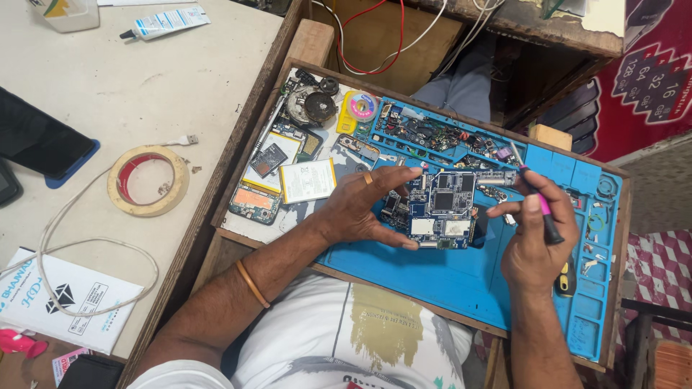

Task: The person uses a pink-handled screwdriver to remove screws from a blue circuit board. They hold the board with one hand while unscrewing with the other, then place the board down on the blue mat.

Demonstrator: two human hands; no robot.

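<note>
Head view, blue mat (447, 281) on wooden tray, left hand (357, 209) pinching circuit board (441, 209), right hand (533, 238) gripping screwdriver (537, 198)

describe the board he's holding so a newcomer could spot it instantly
Start at the blue repair mat on the wooden tray. Near its middle, the left hand pinches a blue circuit board by its edges, while the right hand holds a pink-collared screwdriver beside it. It is the only large square board with silver shields.

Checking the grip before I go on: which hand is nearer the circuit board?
Left. The left hand grips the circuit board by its left edge; the right hand, holding a screwdriver, is just right of it.
</note>
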